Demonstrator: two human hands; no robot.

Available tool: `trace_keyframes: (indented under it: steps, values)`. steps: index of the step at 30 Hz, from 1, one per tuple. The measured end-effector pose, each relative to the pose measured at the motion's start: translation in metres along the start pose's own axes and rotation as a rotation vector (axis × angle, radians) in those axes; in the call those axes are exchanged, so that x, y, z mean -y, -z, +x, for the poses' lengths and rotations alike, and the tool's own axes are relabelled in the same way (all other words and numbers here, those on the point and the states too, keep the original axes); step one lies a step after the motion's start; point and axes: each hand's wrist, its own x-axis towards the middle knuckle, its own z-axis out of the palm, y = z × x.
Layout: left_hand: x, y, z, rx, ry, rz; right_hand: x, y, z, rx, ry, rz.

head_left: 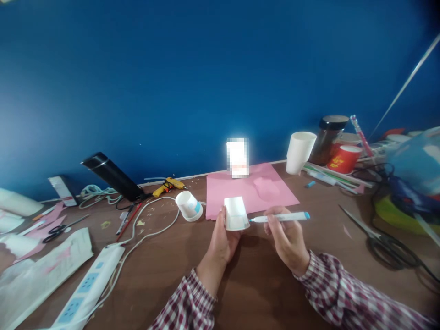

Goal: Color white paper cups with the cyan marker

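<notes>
A white paper cup (236, 214) with thin blue lines on its side is gripped in my left hand (222, 240), rim downward. Between the fingers of my right hand (284, 236) is a white marker with a light blue end (290, 216); its tip is at the cup's lower right edge, and I cannot tell whether it touches. Left of them another white paper cup (188, 206), partly blue, stands on the table. Sheets of pink paper (227, 188) lie behind my hands. A small blue marker cap (310, 184) lies to the right.
A power strip (92, 279) and white cable run along the left, near a yellow glue gun (169, 186) and a black flask (112, 175). Stacked white cups (300, 153), a jar (328, 140), a red cup (344, 159) and large scissors (381, 240) are on the right. A blue wall closes the back.
</notes>
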Motion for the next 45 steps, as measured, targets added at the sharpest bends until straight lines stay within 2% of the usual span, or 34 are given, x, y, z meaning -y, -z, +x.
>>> trace_keyframes:
  steps: [4,7,10,12,18,26,38,45]
  values:
    - [0.000,0.002,0.000,0.074,0.044,-0.025,0.001,0.000,-0.002,0.014,0.054,-0.072]
    - [0.002,0.003,0.000,0.127,0.043,-0.005,0.006,0.001,-0.003,0.063,0.178,-0.216]
    - [0.003,0.005,0.000,0.066,0.044,-0.005,0.012,0.003,-0.003,0.109,0.296,-0.304]
    - [0.004,0.005,0.001,0.018,0.040,-0.018,0.014,0.003,-0.003,0.115,0.323,-0.337]
    - [0.006,0.003,-0.001,0.094,0.045,0.011,0.017,-0.001,-0.003,0.076,0.281,-0.409]
    - [0.013,0.004,-0.001,0.074,-0.026,0.101,0.016,0.002,0.002,0.096,0.376,-0.379]
    - [0.014,0.002,-0.005,0.128,-0.089,0.102,0.013,0.002,0.001,0.154,0.323,-0.402]
    - [0.016,0.005,-0.002,0.063,-0.063,0.092,0.015,0.002,0.002,0.205,0.313,-0.404]
